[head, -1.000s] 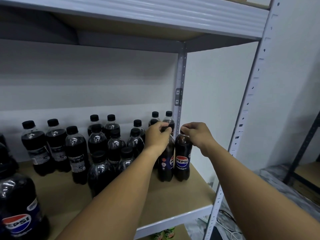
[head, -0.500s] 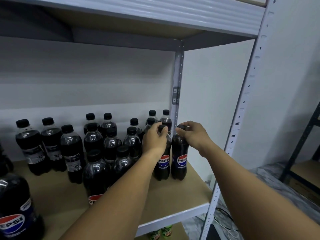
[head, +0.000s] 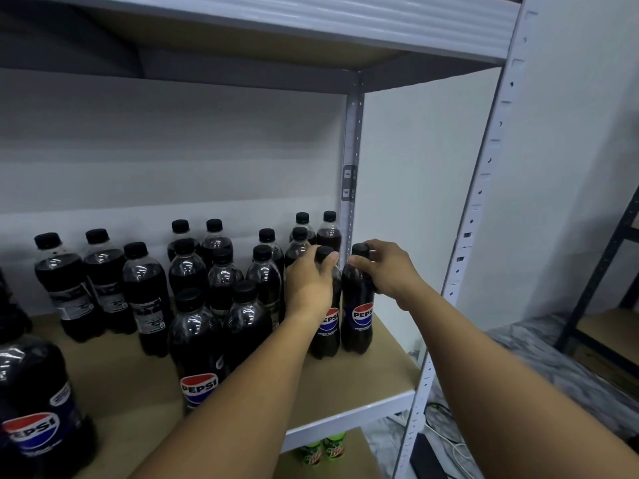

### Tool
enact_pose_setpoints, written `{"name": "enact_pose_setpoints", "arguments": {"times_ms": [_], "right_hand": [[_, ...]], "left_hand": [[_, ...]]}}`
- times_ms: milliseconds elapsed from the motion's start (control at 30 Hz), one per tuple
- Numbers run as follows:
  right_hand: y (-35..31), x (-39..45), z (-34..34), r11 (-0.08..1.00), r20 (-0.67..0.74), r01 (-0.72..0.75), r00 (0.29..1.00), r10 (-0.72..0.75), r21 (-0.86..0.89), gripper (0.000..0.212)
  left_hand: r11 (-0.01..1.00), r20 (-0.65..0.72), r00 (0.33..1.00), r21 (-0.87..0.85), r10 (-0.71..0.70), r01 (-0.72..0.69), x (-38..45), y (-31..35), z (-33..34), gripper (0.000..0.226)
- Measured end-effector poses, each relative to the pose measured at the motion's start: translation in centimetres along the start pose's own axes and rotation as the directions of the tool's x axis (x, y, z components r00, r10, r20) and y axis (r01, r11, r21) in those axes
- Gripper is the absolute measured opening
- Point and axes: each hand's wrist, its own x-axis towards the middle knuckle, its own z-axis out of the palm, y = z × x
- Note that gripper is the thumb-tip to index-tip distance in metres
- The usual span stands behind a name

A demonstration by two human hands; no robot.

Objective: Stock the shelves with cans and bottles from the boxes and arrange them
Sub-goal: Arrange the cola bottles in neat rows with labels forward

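Bottles: two tall Pepsi bottles stand side by side at the right end of the shelf [head: 363, 382], the left bottle [head: 328, 326] and the right bottle [head: 359, 316] touching or nearly so, just in front of the rear upright post [head: 351, 150].
Left hand: left hand [head: 309, 281] grips the neck of the left bottle, fingers curled round it below the cap, thumb tip against the cap side.
Right hand: right hand [head: 387, 271] pinches the right bottle at cap and shoulder, fingers curled round it.
Change: half a second back the left bottle's label was turning toward the front; one second back it faced mostly sideways. Both logos now face outward. The view has shifted slightly; both bottles stay on the same spot.
Meaning: judged as the facing-up step near its end for this pair; both look set down on the board, and release seems next.
Axis: long axis of each bottle vertical, caps up, bases on the shelf, no visible tilt.
Facing: labels point toward the shelf's open front.
Neighbours: cluster of smaller dark bottles [head: 221, 271] just left, several with labels turned away; arranging there looks unfinished.
Below: green bottles [head: 323, 451] on the lower shelf, partly hidden.
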Motion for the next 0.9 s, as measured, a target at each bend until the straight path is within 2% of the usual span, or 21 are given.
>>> {"name": "enact_pose_setpoints", "arguments": {"times_ms": [133, 467, 900], "right_hand": [[-0.2, -1.8, -0.3, 1.0, -0.016, 0.009, 1.0, -0.009, -0.012, 0.03], [-1.1, -6.4, -1.0, 1.0, -0.052, 0.017, 0.998, -0.017, -0.003, 0.034], [-2.0, -8.3, -1.3, 0.999, -0.063, -0.001, 0.998, -0.002, -0.045, 0.032]], "left_hand": [[0.998, 0.017, 1.0, -0.066, 0.007, -0.006, -1.4, 0.4, -0.7, 0.014], [0.998, 0.001, 0.998, 0.023, 0.064, -0.064, -5.0, 1.9, -2.5, 0.022], [0.998, 0.057, 0.997, -0.041, 0.044, -0.042, -6.2, 2.3, -3.3, 0.018]]}}
